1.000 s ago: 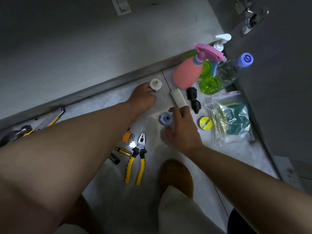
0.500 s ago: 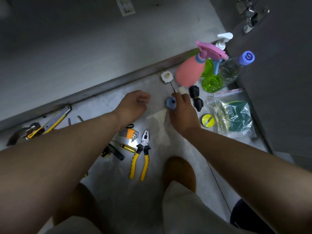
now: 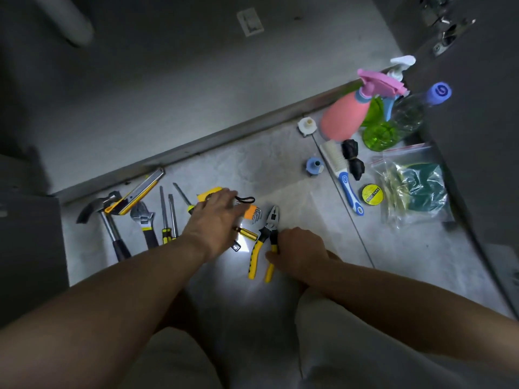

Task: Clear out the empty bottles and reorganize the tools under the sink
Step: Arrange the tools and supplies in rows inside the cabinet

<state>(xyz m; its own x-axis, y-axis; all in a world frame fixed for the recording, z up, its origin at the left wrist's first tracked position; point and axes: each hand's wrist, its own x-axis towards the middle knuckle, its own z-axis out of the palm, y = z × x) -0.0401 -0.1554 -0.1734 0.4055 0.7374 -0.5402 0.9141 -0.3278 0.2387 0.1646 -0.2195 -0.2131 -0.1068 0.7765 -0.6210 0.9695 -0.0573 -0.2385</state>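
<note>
Everything lies on the floor tiles, and I place it against the pliers [image 3: 264,242], which sit in the lit patch at the middle. Far left of the pliers lie one hammer [image 3: 106,220], one utility knife [image 3: 140,192] and one adjustable wrench [image 3: 146,223]. Nearer the pliers come three screwdrivers [image 3: 165,214]. The left hand [image 3: 216,220] lies flat just left of the pliers, fingers straight and grasping nothing, over a yellow object I cannot identify. Its tips are at the one hex key set [image 3: 252,214]. One small torch [image 3: 245,233] lies between that hand and the pliers. The right hand [image 3: 300,248] has its fingers curled round the pliers' right handle.

The pliers look stiff and fairly heavy for their size. The yellow sleeves should give a sure hold, and taking both handles together would likely stop the joint swinging open.

Up and right of the pliers lie one white fitting [image 3: 307,126], one blue fitting [image 3: 314,165], one brush [image 3: 341,175], two black lumps [image 3: 352,158] and one roll of tape [image 3: 372,193]. Farther up and right are one pink spray bottle [image 3: 345,119], one green bottle [image 3: 379,133], one clear bottle [image 3: 412,110] and a white pump head [image 3: 401,64] whose body is hidden. That makes three bottles counted, probably four. If empty they should be light, thin-walled and easily tipped, and the neck seems the safest hold. One zip bag [image 3: 412,186] lies well right of the pliers
</note>
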